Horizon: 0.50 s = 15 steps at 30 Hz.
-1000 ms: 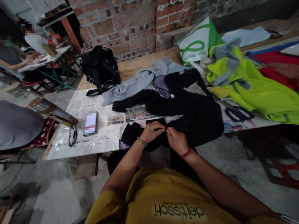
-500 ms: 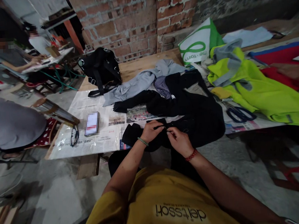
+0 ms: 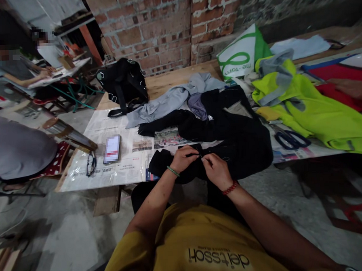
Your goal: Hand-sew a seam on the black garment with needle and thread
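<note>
You have the soft black cloth garment [image 3: 245,142] left of the dark-blue-handled metal scissors [image 3: 293,139]. Your left hand [image 3: 181,159] pinches its fold, probably for keeping it steady; your right hand [image 3: 218,170] grips a thin pale thing [image 3: 201,156], too small to identify.
</note>
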{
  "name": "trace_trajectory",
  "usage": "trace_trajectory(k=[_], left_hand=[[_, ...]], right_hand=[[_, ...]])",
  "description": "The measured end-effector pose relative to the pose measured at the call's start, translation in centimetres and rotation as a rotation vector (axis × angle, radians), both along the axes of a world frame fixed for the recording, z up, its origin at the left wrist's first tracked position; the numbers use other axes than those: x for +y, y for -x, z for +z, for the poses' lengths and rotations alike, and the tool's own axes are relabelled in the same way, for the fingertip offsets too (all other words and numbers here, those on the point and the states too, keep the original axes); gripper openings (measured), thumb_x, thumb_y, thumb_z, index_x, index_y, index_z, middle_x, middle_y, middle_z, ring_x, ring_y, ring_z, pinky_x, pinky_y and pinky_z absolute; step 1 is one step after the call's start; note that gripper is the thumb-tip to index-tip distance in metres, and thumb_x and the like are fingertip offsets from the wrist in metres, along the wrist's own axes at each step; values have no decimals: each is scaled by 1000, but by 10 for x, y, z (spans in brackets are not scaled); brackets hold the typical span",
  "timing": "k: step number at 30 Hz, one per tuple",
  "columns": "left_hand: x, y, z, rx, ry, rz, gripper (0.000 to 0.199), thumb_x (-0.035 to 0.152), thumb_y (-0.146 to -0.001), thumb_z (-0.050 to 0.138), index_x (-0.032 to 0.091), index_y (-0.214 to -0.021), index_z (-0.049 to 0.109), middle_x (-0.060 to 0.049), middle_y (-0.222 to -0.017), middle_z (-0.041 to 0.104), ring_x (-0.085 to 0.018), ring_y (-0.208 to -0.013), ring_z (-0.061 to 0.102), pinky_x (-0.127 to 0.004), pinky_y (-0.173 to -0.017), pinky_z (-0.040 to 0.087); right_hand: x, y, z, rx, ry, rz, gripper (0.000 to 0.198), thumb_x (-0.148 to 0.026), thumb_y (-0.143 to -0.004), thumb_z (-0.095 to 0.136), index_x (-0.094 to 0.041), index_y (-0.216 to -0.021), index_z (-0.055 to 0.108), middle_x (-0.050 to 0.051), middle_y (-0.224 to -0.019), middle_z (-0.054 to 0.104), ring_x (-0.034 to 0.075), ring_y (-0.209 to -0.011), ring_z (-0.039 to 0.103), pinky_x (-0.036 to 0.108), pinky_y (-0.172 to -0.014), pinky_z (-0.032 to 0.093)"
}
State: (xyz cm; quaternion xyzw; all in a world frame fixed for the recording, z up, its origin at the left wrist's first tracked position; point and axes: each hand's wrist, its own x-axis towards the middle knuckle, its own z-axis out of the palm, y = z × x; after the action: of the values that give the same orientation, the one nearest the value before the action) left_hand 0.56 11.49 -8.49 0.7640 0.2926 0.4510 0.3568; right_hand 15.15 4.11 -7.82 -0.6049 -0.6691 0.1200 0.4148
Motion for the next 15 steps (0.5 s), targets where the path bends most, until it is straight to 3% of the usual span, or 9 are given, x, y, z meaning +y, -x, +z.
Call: trace_trajectory(k=[8, 13, 15], left_hand=[[1, -1, 1, 38, 0, 15, 5, 17, -74, 64, 16, -77, 68, -3, -75, 63, -12, -74, 58, -26, -72, 48], [1, -1, 1, 33, 4, 43, 5, 15, -73, 63, 16, -75, 67, -2, -73, 62, -11, -72, 57, -25, -71, 47], [1, 0, 1, 21, -15, 39, 4, 16, -73, 64, 16, -75, 67, -2, -73, 62, -11, -73, 57, -25, -71, 47]], right_hand=[[6, -2, 7, 31, 11, 31, 22, -27, -85, 44, -19, -77, 63, 4, -72, 63, 14, -66, 59, 25, -62, 45], [-6, -28, 28, 15, -206, -98, 23, -26, -85, 46, -20, -97, 65, 9, -99, 65, 18, -86, 61, 31, -74, 48], [0, -38, 37, -42, -278, -152, 22, -24, -84, 48, -20, -96, 65, 9, -100, 65, 20, -94, 59, 35, -82, 45]])
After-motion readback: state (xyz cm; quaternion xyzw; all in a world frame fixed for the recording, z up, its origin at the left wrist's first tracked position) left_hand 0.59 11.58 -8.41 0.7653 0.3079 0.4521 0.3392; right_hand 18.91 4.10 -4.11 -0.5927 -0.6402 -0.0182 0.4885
